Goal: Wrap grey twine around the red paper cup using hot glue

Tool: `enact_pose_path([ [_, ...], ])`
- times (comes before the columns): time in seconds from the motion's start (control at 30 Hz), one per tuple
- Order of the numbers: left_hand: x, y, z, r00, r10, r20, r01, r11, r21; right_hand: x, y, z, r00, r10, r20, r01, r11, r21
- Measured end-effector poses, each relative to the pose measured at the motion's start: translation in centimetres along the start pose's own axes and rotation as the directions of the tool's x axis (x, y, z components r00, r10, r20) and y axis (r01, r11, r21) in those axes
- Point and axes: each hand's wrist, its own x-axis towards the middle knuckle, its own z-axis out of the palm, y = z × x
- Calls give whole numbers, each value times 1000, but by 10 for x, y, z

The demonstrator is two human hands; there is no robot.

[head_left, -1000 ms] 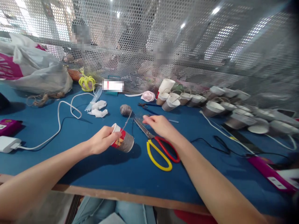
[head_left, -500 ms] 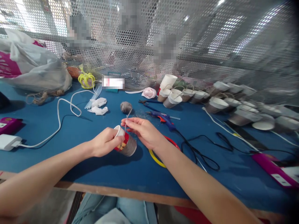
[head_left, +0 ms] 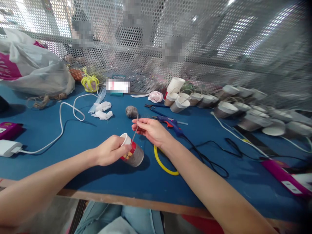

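A paper cup [head_left: 138,156] lies tilted in my left hand [head_left: 112,150], its white rim toward the left. Grey yarn is wrapped round its lower part, and a red printed band shows above that. My left thumb presses on the cup's side. In the pinched fingers of my right hand [head_left: 151,130] a strand of grey yarn [head_left: 135,133] is drawn taut, running down to the cup. Just behind my hands sits the ball of grey yarn [head_left: 131,111].
A blue glue gun [head_left: 169,123] with a black cord and pliers [head_left: 158,106] lie beyond my right hand. Under my right forearm is a yellow ring [head_left: 163,166]. Several wrapped cups [head_left: 225,110] stand at the right. White scraps [head_left: 103,114] and a white cable [head_left: 62,125] are leftward.
My right hand has moved a little to the right and up, drawing the yarn away from the cup. The cup has shifted slightly down and right in my left hand.
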Motion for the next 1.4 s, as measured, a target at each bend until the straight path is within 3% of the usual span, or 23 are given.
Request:
enact_pose_path([
  [0.33,-1,0,0,997,-83,7,83,984,-159,6,1,-12,994,-99,-57,82,967,-243],
  [0.57,1,4,-2,969,-248,10,224,858,-463,6,1,-18,989,-138,-62,103,915,-389],
  [0.87,3,0,-3,959,-285,1,234,784,-575,6,-3,-34,976,-175,-130,84,852,-517],
  [1.03,3,2,-3,960,-281,-4,226,781,-582,10,-4,-45,943,-285,-170,106,744,-659],
  [1.27,4,2,-4,957,-290,-24,220,773,-595,7,-16,-65,828,-509,-234,59,494,-867],
  [1.33,5,2,-4,954,-297,-31,219,767,-604,2,-18,-64,821,-527,-217,57,455,-889],
  [1.4,5,2,-4,952,-303,-36,220,764,-606,-6,-19,-58,843,-509,-175,80,440,-895],
])
